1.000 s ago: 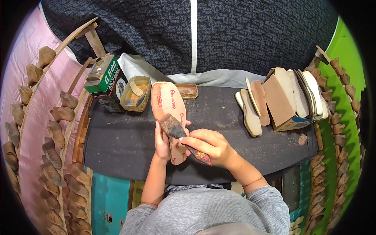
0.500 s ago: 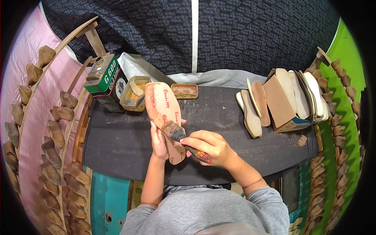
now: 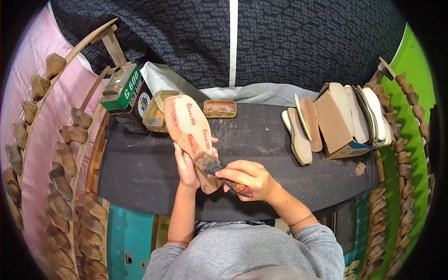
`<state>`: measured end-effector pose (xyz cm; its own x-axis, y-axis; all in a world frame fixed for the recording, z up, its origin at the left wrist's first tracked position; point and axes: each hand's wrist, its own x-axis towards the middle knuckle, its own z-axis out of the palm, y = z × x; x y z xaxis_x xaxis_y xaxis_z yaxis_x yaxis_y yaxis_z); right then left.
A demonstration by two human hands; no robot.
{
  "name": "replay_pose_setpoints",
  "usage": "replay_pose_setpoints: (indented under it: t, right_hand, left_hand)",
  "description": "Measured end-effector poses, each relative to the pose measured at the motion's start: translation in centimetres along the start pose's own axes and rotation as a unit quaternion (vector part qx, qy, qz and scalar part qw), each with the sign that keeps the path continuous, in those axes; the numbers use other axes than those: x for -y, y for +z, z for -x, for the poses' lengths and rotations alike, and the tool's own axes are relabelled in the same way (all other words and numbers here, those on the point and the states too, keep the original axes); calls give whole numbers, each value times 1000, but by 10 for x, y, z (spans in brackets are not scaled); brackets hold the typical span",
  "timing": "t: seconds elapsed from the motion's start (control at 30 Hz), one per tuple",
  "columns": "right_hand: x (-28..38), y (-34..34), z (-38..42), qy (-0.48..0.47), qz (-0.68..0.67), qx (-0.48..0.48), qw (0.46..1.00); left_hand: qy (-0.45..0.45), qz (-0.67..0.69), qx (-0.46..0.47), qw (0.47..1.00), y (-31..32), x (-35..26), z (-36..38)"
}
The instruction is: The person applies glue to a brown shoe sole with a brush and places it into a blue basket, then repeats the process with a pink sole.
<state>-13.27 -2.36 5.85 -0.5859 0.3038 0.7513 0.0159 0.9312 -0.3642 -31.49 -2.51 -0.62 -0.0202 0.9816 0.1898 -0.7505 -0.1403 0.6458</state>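
Observation:
My left hand (image 3: 187,169) is closed round the waist of a tan shoe insole (image 3: 189,119) with red printed lettering, holding it tilted above the table. The thumb lies along its left edge, and fingertips show at its right edge. In my right hand (image 3: 249,178) is a brush (image 3: 212,166) with a dark, matted head and a handle stained red and yellow. Its bristles touch the insole's printed face near the narrow middle. Part of the insole's lower end is hidden behind the brush.
A green-and-black glue can (image 3: 126,95) stands back left beside an open tin tray (image 3: 156,122). A smaller tray (image 3: 220,109) lies behind the insole. At right, loose soles (image 3: 298,140) lean near a cardboard box (image 3: 340,123) of soles. Racks of wooden shoe lasts (image 3: 67,158) flank the dark-covered table (image 3: 261,130).
The insole has shifted slightly left and turned a little in my left hand. The brush has moved slightly down and to the right along it.

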Motion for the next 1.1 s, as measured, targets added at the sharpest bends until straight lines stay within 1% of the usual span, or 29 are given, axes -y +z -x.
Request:
replay_pose_setpoints:
  t: [0.07,0.13,0.17,0.23,0.3,0.33,0.4,0.43,0.5,0.53,0.57,0.63,0.73,0.8,0.87,0.9,1.0,1.07,1.1]
  right_hand:
    - [0,-3,1,4,-9,18,1000]
    - [2,-4,2,7,-25,17,1000]
    - [1,-2,1,9,-25,17,1000]
    - [0,4,-3,-18,0,-57,998]
    - [2,4,-3,-19,10,-51,998]
    - [3,4,-4,-20,21,-44,999]
    - [5,6,1,-21,15,-35,999]
    - [8,3,1,-5,-3,-16,1000]
    - [8,1,4,20,-36,6,999]
    - [7,2,4,21,-36,6,999]
    - [6,3,4,11,-37,-16,999]
    - [5,5,1,-12,-29,-48,998]
    - [3,11,3,-16,-22,-32,999]
    - [9,7,2,-15,-15,-25,999]
    - [14,2,2,6,-19,4,1000]
    - [13,0,1,6,-19,4,1000]
    - [11,-1,0,-3,-43,12,999]
    - [7,5,-1,-33,-15,-18,999]
    - [8,5,0,-33,-14,-19,999]
  left_hand:
    - [47,-30,2,998,3,-4,-2]
    - [43,-10,-2,999,8,-3,-1]
    - [35,-2,-20,999,11,-2,0]
    - [26,7,-39,999,14,1,1]
    - [64,-9,-35,997,16,3,-1]
    - [64,-9,-36,997,15,2,-1]
    - [76,12,2,997,13,-1,-2]
    - [97,6,-57,994,18,-2,-3]
    - [97,7,-47,994,21,-7,-1]
    - [95,8,-37,995,21,-8,0]
    - [94,8,-37,995,17,-8,2]
    - [28,19,26,999,10,-6,3]
    - [24,21,16,999,16,-1,4]
    - [10,41,28,999,16,-2,4]
    - [61,28,-51,996,24,-3,4]
    - [61,29,-51,996,24,-2,4]
    - [57,34,-36,997,16,-2,7]
    - [32,18,115,993,1,2,5]
    - [31,18,116,993,2,1,4]
